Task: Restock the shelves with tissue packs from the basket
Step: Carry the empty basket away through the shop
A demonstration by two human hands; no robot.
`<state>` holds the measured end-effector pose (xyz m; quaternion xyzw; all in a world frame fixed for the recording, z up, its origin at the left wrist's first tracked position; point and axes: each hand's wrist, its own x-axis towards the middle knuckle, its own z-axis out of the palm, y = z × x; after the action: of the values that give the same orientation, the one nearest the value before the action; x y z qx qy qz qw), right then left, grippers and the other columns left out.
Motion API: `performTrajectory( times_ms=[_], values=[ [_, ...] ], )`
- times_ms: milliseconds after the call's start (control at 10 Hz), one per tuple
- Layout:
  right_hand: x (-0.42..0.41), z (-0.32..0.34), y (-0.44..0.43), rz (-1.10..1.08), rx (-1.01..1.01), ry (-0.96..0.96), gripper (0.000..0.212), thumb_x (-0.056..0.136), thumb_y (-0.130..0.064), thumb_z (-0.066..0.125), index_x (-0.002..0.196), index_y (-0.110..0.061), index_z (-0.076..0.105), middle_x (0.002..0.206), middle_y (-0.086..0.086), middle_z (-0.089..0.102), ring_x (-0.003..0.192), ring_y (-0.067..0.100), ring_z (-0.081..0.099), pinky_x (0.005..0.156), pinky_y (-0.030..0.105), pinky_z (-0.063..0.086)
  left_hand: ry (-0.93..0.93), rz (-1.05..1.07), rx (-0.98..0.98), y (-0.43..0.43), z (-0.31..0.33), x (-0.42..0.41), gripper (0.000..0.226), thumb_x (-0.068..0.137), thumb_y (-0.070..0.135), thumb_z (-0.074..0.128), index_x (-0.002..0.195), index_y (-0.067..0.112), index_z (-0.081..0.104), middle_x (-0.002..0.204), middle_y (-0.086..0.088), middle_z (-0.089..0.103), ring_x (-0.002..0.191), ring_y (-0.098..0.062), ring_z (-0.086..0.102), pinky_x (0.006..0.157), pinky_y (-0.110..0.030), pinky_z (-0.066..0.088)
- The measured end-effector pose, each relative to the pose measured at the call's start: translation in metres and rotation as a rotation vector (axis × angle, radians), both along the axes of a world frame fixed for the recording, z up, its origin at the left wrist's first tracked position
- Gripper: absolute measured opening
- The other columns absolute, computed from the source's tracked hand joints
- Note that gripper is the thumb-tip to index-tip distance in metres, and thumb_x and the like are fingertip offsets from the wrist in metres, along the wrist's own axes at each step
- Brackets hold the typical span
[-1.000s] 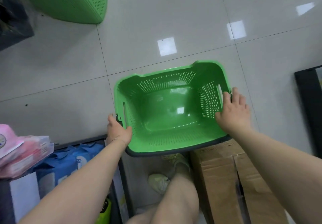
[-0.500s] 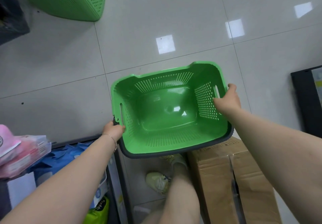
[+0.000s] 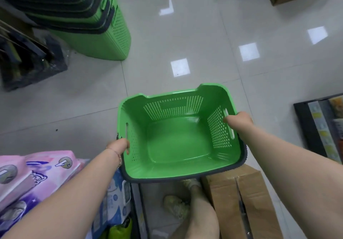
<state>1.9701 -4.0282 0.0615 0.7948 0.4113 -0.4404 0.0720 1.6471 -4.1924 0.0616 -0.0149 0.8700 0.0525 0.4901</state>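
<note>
Upper left, the stack of baskets [image 3: 83,15] has come into view. Left hand [image 3: 118,145] and right hand [image 3: 239,119] grip the side slots of the empty basket [image 3: 172,105], centre frame; tissue packs [image 3: 42,171] lie lower left. Unloading seems done; next, nest it squarely on that stack.

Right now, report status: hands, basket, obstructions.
Left hand, right hand grip the basket at its side slots. Basket empty. Cardboard box below its near edge; stacked baskets ahead left.
</note>
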Motion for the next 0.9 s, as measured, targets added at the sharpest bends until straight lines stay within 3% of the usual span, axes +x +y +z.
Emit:
performTrajectory(
  times_ms=[100, 200, 300, 400, 500, 600, 700, 800, 900],
  values=[
    [-0.007, 0.044, 0.020, 0.019, 0.001, -0.078, 0.026, 0.087, -0.023, 0.057, 0.101, -0.003, 0.048, 0.105, 0.016, 0.053, 0.111, 0.038, 0.049, 0.094, 0.044, 0.046, -0.048, 0.030, 0.117, 0.024, 0.049, -0.012, 0.039, 0.090, 0.000, 0.048, 0.126, -0.016, 0.049, 0.132, -0.034, 0.051, 0.087, -0.035, 0.062, 0.060, -0.028, 0.046],
    [-0.010, 0.086, 0.049, -0.015, 0.034, -0.057, 0.029, 0.087, -0.023, 0.057, 0.106, 0.000, 0.054, 0.118, 0.021, 0.054, 0.107, 0.037, 0.052, 0.094, 0.044, 0.047, -0.030, 0.025, 0.148, 0.039, 0.087, -0.032, 0.046, 0.080, 0.001, 0.059, 0.122, -0.014, 0.053, 0.105, -0.028, 0.063, 0.063, -0.026, 0.053, 0.061, -0.027, 0.047],
    [-0.021, 0.131, 0.072, -0.056, 0.089, 0.097, 0.021, 0.092, -0.015, 0.054, 0.107, -0.001, 0.049, 0.106, 0.021, 0.056, 0.099, 0.035, 0.055, 0.086, 0.041, 0.047, -0.067, 0.036, 0.132, 0.051, 0.102, -0.061, 0.070, 0.038, 0.002, 0.065, 0.107, -0.008, 0.060, 0.115, -0.024, 0.060, 0.091, -0.032, 0.058, 0.075, -0.040, 0.051],
    [-0.032, 0.168, 0.096, -0.062, 0.136, 0.142, 0.026, 0.092, -0.014, 0.053, 0.113, 0.002, 0.049, 0.104, 0.020, 0.057, 0.092, 0.032, 0.055, 0.075, 0.038, 0.045, -0.023, 0.045, 0.190, 0.079, 0.161, -0.060, 0.031, 0.058, -0.007, 0.062, 0.088, -0.002, 0.058, 0.110, -0.019, 0.056, 0.096, -0.031, 0.054, 0.077, -0.040, 0.048],
    [-0.045, 0.206, 0.122, -0.037, 0.156, 0.152, 0.022, 0.095, -0.014, 0.050, 0.110, 0.001, 0.048, 0.093, 0.017, 0.057, 0.075, 0.024, 0.050, 0.064, 0.031, 0.042, 0.011, 0.054, 0.254, 0.106, 0.208, -0.064, 0.027, 0.063, -0.010, 0.060, 0.089, -0.004, 0.059, 0.099, -0.014, 0.052, 0.094, -0.030, 0.054, 0.079, -0.041, 0.048],
    [-0.060, 0.242, 0.147, -0.015, 0.203, 0.170, 0.017, 0.096, -0.013, 0.048, 0.108, -0.001, 0.047, 0.092, 0.016, 0.056, 0.076, 0.024, 0.052, 0.063, 0.031, 0.044, 0.030, 0.015, 0.304, 0.133, 0.239, -0.082, 0.032, 0.063, -0.011, 0.059, 0.094, -0.010, 0.060, 0.097, -0.016, 0.054, 0.078, -0.026, 0.048, 0.062, -0.033, 0.044],
    [-0.075, 0.275, 0.173, 0.008, 0.268, 0.153, 0.016, 0.094, -0.010, 0.048, 0.100, 0.004, 0.052, 0.092, 0.017, 0.056, 0.078, 0.027, 0.052, 0.064, 0.031, 0.041, 0.041, -0.016, 0.374, 0.161, 0.267, -0.103, 0.027, 0.063, -0.011, 0.059, 0.090, -0.011, 0.062, 0.103, -0.018, 0.059, 0.082, -0.030, 0.054, 0.062, -0.035, 0.047],
    [-0.092, 0.310, 0.197, 0.009, 0.327, 0.124, 0.015, 0.092, -0.009, 0.049, 0.094, 0.005, 0.053, 0.090, 0.021, 0.058, 0.075, 0.028, 0.053, 0.060, 0.029, 0.040, 0.052, -0.047, 0.423, 0.191, 0.296, -0.125, 0.017, 0.067, -0.010, 0.058, 0.084, -0.008, 0.061, 0.107, -0.019, 0.059, 0.092, -0.033, 0.059, 0.065, -0.039, 0.049],
    [-0.108, 0.343, 0.219, -0.020, 0.389, 0.110, 0.019, 0.089, -0.009, 0.054, 0.101, 0.006, 0.052, 0.088, 0.021, 0.060, 0.083, 0.033, 0.061, 0.066, 0.034, 0.049, 0.046, -0.058, 0.476, 0.220, 0.320, -0.150, 0.011, 0.074, -0.006, 0.058, 0.084, -0.009, 0.062, 0.100, -0.023, 0.066, 0.097, -0.038, 0.063, 0.086, -0.050, 0.052]
  ],
)
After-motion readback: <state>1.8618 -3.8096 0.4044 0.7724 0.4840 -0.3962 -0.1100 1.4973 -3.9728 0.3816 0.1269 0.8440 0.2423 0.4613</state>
